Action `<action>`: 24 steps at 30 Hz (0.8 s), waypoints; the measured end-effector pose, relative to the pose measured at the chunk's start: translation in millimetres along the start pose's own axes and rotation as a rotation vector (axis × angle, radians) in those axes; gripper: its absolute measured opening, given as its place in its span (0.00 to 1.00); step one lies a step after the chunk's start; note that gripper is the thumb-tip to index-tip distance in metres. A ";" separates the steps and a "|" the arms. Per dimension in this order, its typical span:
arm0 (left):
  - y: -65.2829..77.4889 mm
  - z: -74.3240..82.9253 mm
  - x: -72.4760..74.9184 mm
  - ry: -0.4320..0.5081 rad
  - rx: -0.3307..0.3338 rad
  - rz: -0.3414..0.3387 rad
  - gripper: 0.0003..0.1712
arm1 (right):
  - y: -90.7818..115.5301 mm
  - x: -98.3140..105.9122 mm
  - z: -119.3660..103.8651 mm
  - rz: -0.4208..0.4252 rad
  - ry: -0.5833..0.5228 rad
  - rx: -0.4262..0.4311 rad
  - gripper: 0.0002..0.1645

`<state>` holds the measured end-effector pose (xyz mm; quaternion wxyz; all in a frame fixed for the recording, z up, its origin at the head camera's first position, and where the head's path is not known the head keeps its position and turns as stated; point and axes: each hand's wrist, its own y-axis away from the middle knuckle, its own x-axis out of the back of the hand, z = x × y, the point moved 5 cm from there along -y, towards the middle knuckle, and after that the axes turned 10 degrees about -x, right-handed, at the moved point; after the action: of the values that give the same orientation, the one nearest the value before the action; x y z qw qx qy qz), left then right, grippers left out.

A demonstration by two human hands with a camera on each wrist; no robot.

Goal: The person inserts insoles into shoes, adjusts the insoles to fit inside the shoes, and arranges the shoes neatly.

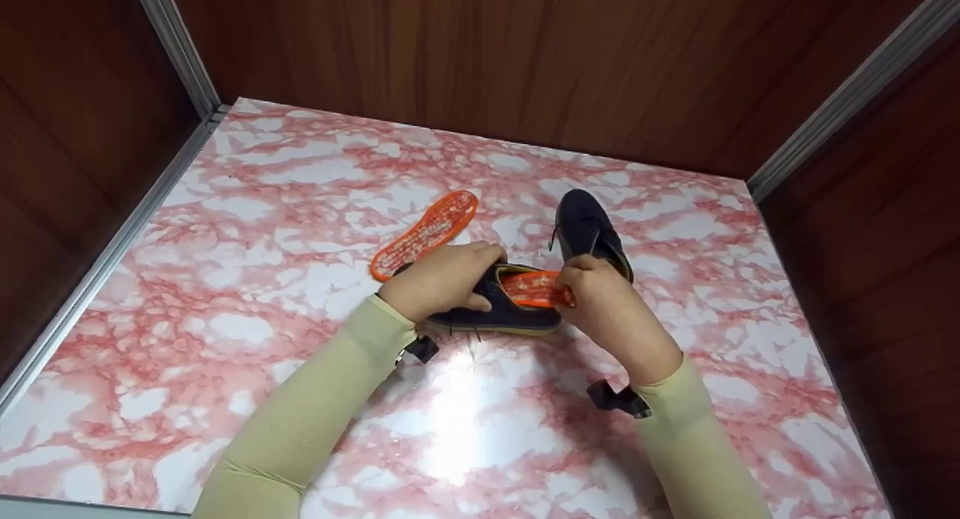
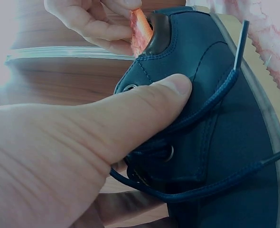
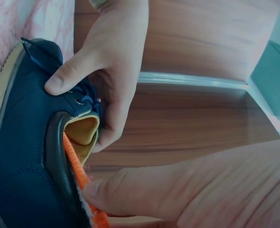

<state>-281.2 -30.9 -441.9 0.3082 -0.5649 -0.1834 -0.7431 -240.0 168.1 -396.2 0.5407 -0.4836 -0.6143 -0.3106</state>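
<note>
A dark blue lace-up shoe (image 1: pixel 495 320) lies with its toe to the left, under both hands. My left hand (image 1: pixel 444 279) grips it across the laces, the thumb on the near side, as the left wrist view also shows. An orange and red insole (image 1: pixel 529 288) is partly inside the shoe's opening, its front end hidden within. With my right hand (image 1: pixel 611 313) I pinch the insole's heel end, which sticks out over the shoe's heel. In the right wrist view the orange edge (image 3: pixel 76 164) runs along the collar beside my thumb.
A second orange insole (image 1: pixel 426 235) lies flat behind the left hand. The other dark shoe (image 1: pixel 589 223) stands behind the right hand, toe toward the back. Brown wood-grain panels (image 1: pixel 487 54) enclose the red-and-white marbled surface (image 1: pixel 225 339) at the back and sides.
</note>
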 end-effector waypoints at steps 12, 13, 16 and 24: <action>0.0 -0.9 -0.7 0.013 0.009 -0.001 0.39 | 0.4 -2.1 -5.9 0.071 0.023 0.080 0.10; -0.2 -1.0 -0.6 0.014 0.010 -0.002 0.39 | 0.4 -2.1 -6.3 0.069 0.026 0.077 0.10; -0.3 -0.9 -0.2 0.017 0.014 -0.003 0.39 | 0.0 -2.8 -7.1 0.061 0.037 0.068 0.10; 0.0 0.5 -0.2 0.017 0.012 -0.005 0.39 | 0.0 -3.7 -7.1 0.054 0.036 0.059 0.10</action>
<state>-280.8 -30.5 -441.9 0.3114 -0.5563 -0.1869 -0.7474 -237.6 160.7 -398.2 0.5739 -0.4781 -0.6001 -0.2863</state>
